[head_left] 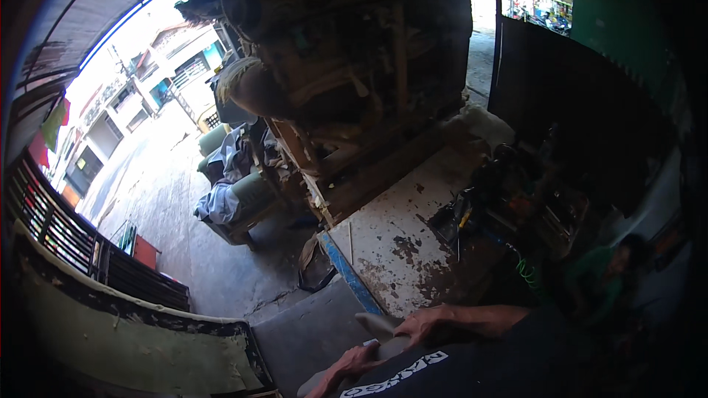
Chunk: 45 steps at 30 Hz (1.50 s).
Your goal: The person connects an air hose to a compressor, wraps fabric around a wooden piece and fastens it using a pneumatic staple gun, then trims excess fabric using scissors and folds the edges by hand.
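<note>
At the lower edge of the head view, both my hands are on a piece of grey sheet material [394, 346] that looks like cloth or vinyl. My right hand [424, 324] is closed over its upper part, and a folded end sticks out beyond the fingers. Lower and to the left, my left hand [355, 360] has its fingers bent against the same material. A small white piece [371, 343] shows at the left fingertips; its kind is too small to tell. A dark grey flat surface [302, 335] lies just left of my hands.
A worn worktable [391, 243] with peeling white paint and a blue edge stands ahead. Behind it rises a dark wooden frame [354, 88]. Tools and dark clutter [509, 199] lie right, near a person in green [605, 280]. Cloth-covered rolls [243, 191] sit left; a padded panel [140, 354] is lower left.
</note>
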Motion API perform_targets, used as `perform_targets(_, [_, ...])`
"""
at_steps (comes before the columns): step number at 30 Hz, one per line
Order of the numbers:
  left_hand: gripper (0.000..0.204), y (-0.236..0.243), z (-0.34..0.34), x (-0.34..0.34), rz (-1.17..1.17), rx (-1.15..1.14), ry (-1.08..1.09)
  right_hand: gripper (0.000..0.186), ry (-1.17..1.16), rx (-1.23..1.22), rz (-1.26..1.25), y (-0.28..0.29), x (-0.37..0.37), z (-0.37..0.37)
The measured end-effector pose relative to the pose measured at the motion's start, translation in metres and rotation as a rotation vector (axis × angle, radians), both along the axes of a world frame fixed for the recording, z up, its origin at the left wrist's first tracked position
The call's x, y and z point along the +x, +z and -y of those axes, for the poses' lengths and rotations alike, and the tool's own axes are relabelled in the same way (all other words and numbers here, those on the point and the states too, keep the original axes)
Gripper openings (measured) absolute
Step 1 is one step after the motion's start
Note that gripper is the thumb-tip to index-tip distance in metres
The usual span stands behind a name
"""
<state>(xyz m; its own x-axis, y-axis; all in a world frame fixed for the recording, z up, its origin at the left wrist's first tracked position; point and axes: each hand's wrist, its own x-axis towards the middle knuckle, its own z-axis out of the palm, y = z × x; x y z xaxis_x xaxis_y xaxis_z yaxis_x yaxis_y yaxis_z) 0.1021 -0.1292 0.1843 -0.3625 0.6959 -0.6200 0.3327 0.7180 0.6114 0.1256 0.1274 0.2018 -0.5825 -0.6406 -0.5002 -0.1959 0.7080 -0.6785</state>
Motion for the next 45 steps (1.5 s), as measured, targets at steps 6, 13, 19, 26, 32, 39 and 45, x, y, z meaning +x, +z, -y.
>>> perform_targets(6, [0.044,0.046,-0.022,-0.020,-0.437,-0.042,0.028,0.043,0.079,0.083,-0.228,0.030,-0.040,-0.020])
perform_targets(13, [0.018,0.057,-0.073,-0.089,-1.387,0.397,0.132,0.013,-0.259,0.021,-1.440,0.019,-0.097,-0.056])
perform_targets(19, [0.032,-0.057,-0.102,-0.085,-1.328,0.311,-0.019,0.016,-0.389,0.036,-1.451,-0.098,-0.074,-0.076])
perform_targets(26, [0.051,-0.147,-0.112,-0.010,-1.007,0.164,-0.055,0.035,-0.467,0.199,-1.091,-0.221,0.003,-0.074])
perform_targets(32, [0.060,-0.148,-0.129,0.010,-0.727,0.054,0.026,0.066,-0.518,0.248,-0.948,-0.233,0.034,-0.086])
perform_targets(39, [0.067,-0.154,-0.142,0.011,-0.647,0.181,-0.030,0.076,-0.412,0.350,-0.695,-0.226,0.037,-0.089])
perform_targets(45, [0.062,-0.160,-0.155,-0.010,-0.736,0.229,-0.127,0.081,-0.518,0.378,-0.705,-0.219,0.022,-0.096])
